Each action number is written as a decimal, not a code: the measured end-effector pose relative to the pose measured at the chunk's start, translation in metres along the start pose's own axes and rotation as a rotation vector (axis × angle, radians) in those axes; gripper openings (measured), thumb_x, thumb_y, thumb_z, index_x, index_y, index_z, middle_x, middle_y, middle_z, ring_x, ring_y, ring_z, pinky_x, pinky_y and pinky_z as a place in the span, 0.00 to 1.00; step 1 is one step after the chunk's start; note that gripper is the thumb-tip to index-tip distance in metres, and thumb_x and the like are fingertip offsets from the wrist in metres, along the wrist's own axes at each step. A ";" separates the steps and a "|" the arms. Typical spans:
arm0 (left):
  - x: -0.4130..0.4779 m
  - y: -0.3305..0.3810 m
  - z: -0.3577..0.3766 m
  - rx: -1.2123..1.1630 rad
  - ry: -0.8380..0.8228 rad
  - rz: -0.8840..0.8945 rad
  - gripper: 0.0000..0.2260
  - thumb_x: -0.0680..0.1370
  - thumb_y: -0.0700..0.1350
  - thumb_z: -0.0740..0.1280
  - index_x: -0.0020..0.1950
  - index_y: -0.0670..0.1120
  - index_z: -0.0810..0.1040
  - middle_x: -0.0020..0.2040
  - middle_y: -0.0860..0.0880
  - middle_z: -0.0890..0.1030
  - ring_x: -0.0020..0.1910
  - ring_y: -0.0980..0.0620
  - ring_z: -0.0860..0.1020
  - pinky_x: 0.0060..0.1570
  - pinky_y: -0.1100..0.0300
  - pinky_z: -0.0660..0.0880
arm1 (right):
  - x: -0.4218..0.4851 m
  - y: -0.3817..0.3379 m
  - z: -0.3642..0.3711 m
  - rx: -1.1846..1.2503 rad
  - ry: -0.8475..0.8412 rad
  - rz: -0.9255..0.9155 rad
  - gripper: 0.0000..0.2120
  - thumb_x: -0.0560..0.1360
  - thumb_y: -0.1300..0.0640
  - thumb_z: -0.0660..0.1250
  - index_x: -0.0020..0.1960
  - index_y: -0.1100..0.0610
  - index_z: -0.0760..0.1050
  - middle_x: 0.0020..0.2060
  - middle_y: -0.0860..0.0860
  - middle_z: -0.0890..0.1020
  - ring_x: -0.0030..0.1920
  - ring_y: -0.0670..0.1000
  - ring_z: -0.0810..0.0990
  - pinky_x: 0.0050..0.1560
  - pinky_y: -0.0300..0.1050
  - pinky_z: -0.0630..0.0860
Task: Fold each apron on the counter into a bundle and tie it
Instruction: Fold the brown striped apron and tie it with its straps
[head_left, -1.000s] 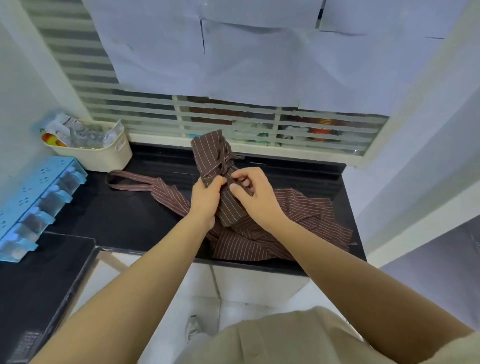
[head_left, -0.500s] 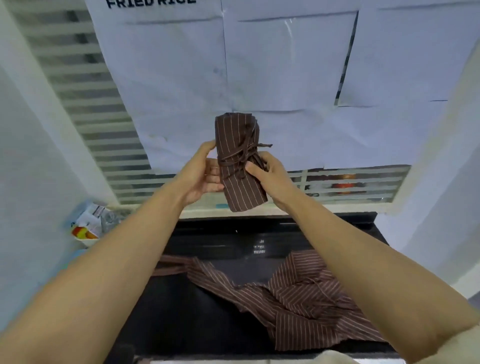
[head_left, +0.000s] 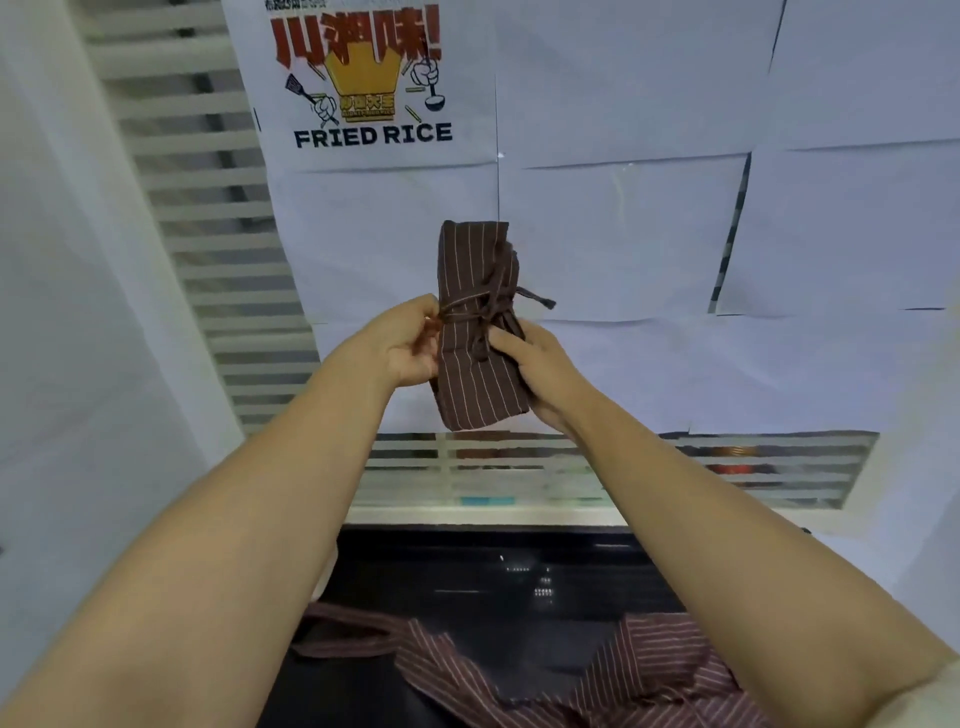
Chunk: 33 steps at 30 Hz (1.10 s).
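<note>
A brown pinstriped apron bundle (head_left: 475, 332), rolled and tied round its middle with its own strap, is held upright at chest height in front of the papered wall. My left hand (head_left: 405, 345) grips its left edge at the knot. My right hand (head_left: 540, 369) wraps round its right side and lower back. On the black counter (head_left: 493, 582) below lies a second brown striped apron (head_left: 623, 680), loose and crumpled, its strap trailing to the left.
White paper sheets and a "FRIED RICE" poster (head_left: 363, 78) cover the wall ahead. A louvred window (head_left: 519, 478) runs behind the counter, with slats also at upper left. White walls close in on both sides.
The tied bundle has been lifted from just above the counter up to chest height, both hands staying on it. The view has tilted upward.
</note>
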<state>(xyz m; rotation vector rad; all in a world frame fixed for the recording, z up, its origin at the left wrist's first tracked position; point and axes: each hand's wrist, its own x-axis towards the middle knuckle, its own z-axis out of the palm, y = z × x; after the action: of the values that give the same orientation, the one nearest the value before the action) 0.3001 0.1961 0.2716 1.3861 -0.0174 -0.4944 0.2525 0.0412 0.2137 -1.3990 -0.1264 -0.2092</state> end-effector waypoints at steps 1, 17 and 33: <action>0.003 0.003 0.000 -0.005 -0.001 0.026 0.05 0.77 0.40 0.64 0.48 0.42 0.78 0.47 0.44 0.80 0.46 0.48 0.80 0.59 0.52 0.77 | 0.003 -0.006 0.002 0.011 -0.058 0.051 0.12 0.80 0.61 0.63 0.61 0.64 0.75 0.51 0.58 0.83 0.49 0.54 0.82 0.53 0.48 0.80; -0.023 0.133 -0.036 0.401 0.150 0.394 0.19 0.77 0.39 0.61 0.26 0.48 0.69 0.23 0.53 0.69 0.24 0.56 0.67 0.25 0.66 0.69 | 0.097 -0.101 0.067 0.031 -0.148 -0.135 0.08 0.76 0.65 0.67 0.55 0.60 0.79 0.49 0.59 0.85 0.49 0.58 0.84 0.54 0.54 0.81; 0.015 0.255 0.003 0.365 0.040 0.653 0.06 0.79 0.39 0.62 0.45 0.44 0.78 0.40 0.48 0.80 0.35 0.54 0.77 0.44 0.57 0.77 | 0.162 -0.201 0.070 -0.030 0.116 -0.315 0.10 0.78 0.58 0.64 0.56 0.60 0.79 0.48 0.56 0.86 0.48 0.54 0.85 0.49 0.49 0.81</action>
<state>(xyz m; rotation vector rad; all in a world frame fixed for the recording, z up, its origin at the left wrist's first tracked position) 0.3952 0.2133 0.5086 1.6411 -0.5332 0.0917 0.3687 0.0670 0.4528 -1.3887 -0.2481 -0.5548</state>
